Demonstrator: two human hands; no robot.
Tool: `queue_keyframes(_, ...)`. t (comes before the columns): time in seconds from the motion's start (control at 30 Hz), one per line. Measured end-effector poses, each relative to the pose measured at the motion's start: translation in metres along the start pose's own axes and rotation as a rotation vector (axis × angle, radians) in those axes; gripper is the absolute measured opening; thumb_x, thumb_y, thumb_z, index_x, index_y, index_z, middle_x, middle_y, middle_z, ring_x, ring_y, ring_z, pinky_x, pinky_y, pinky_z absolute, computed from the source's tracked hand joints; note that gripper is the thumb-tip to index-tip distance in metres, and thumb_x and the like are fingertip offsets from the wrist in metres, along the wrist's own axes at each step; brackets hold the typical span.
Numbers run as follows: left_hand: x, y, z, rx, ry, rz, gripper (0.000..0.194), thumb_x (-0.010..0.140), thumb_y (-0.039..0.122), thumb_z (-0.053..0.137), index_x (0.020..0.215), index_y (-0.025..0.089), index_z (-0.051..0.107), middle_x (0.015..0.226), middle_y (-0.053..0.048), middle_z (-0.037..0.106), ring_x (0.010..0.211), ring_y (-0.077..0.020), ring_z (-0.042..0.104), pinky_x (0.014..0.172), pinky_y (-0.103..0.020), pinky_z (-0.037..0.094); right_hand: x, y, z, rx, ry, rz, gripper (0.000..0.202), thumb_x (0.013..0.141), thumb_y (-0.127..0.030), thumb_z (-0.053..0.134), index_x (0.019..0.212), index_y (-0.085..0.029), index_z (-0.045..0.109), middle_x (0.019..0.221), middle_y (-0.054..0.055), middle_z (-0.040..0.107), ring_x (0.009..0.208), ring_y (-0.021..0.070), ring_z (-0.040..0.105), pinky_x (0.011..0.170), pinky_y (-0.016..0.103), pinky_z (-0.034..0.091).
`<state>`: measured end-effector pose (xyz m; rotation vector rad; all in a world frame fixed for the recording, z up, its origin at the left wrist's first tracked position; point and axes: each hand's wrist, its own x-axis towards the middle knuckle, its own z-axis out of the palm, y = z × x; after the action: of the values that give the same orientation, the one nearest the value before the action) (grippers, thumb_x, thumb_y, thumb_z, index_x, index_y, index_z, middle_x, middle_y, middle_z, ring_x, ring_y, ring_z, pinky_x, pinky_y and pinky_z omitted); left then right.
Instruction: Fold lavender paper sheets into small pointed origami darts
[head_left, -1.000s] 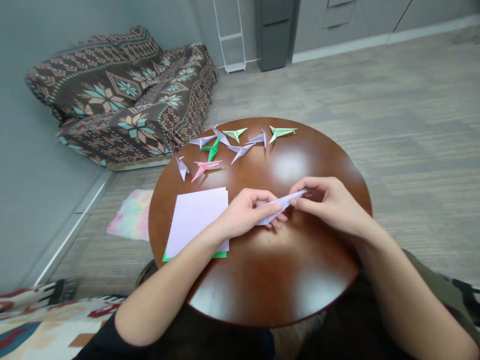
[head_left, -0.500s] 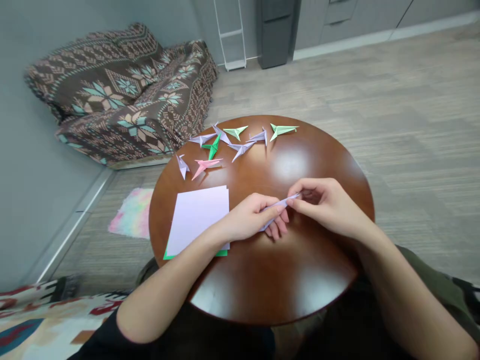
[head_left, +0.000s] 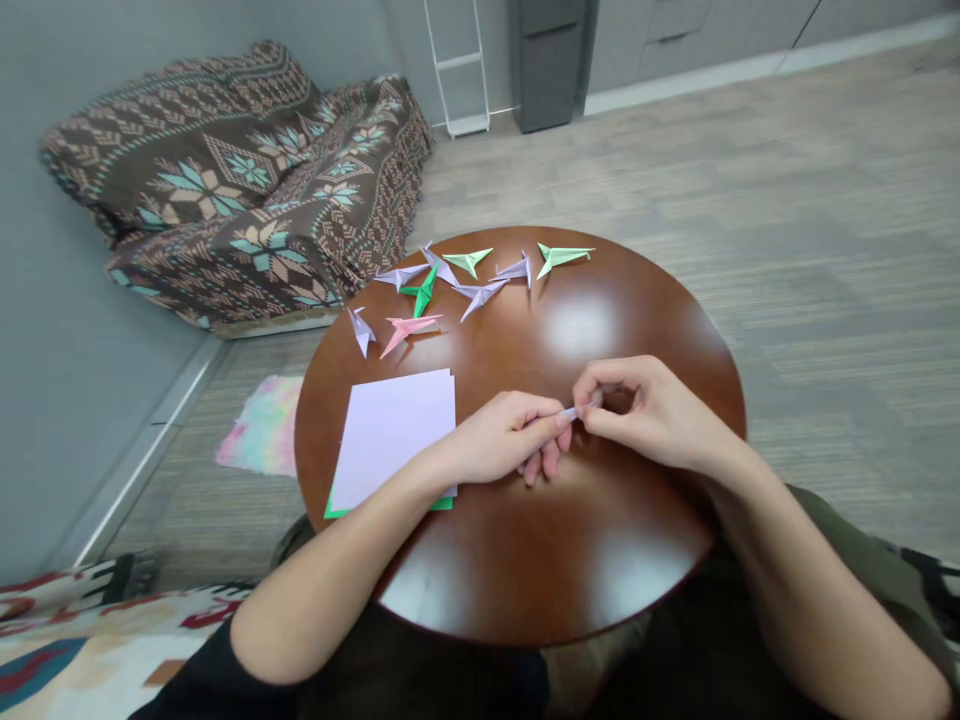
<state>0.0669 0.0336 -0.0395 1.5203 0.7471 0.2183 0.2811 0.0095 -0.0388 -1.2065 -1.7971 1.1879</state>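
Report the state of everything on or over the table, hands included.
Slim folded lilac paper piece: held in both hands, mostly hidden.
Left hand: closed around it.
Right hand: pinching its right end.
Square lilac paper sheets: unfolded, stacked flat.
Bright green paper sheet: underneath, mostly covered.
Five lilac folded paper figures: resting unheld.
Two pale green folded paper figures: same.
Dark green folded paper figure: same.
Pink folded paper figure: same.

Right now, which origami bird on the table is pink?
The pink origami bird sits just in front of the dark green bird; the rest are purple or pale green.
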Motion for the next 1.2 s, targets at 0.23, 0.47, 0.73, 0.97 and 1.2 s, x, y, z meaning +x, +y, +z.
queue_keyframes(0.23,0.002,-0.003,-0.001,-0.101,0.022,-0.014,0.04,0.098,0.051,0.055,0.082,0.014,0.06,0.064,-0.004,0.067,0.045,-0.0095,0.058,0.046,-0.018,0.043,-0.002,0.006,-0.016,-0.052,0.086,0.089,0.012,0.076,-0.009,0.062,0.073,-0.019,0.064,0.065,-0.001,0.065,0.059,0.0129,0.06,0.056,0.024,0.042)
queue_keyframes(0.47,0.004,-0.005,-0.002,-0.356,-0.01,0.05,0.04,0.095,0.053,0.06,0.084,0.015,0.058,0.069,-0.005,0.07,0.052,-0.0121,0.065,0.053,-0.021,0.05,-0.001,-0.005,-0.007,0.098,0.082,0.017,0.013,0.09,-0.031,0.07,0.089,-0.017,0.072,0.069,0.001,0.068,0.062,0.0138,0.063,0.06,0.025,0.049)
queue_keyframes(0.73,0.001,0.0,-0.002,-0.375,-0.021,0.086,0.037,0.098,0.05,0.056,0.083,0.016,0.056,0.057,0.001,0.06,0.046,-0.01,0.055,0.049,-0.019,0.044,0.002,-0.004,0.009,0.263,0.11,-0.012,0.021,0.089,-0.039,0.076,0.089,-0.018,0.072,0.07,0.002,0.07,0.059,0.0132,0.06,0.054,0.025,0.047)
queue_keyframes(0.97,0.002,-0.003,-0.001,-0.297,-0.014,0.109,0.042,0.1,0.054,0.052,0.083,0.015,0.057,0.06,0.001,0.061,0.049,-0.0099,0.058,0.051,-0.019,0.045,0.004,-0.002,0.016,0.36,0.128,0.025,0.026,0.089,-0.041,0.077,0.085,-0.017,0.069,0.065,0.002,0.069,0.055,0.0122,0.058,0.052,0.025,0.045)
queue_keyframes(1.2,0.008,-0.005,0.004,-0.222,0.167,0.171,0.047,0.094,0.057,0.062,0.089,0.011,0.068,0.088,-0.01,0.075,0.077,-0.0152,0.073,0.081,-0.028,0.06,0.007,-0.004,0.022,0.375,0.201,0.05,0.023,0.084,-0.034,0.079,0.076,-0.017,0.065,0.058,-0.002,0.064,0.05,0.0106,0.056,0.052,0.024,0.046)
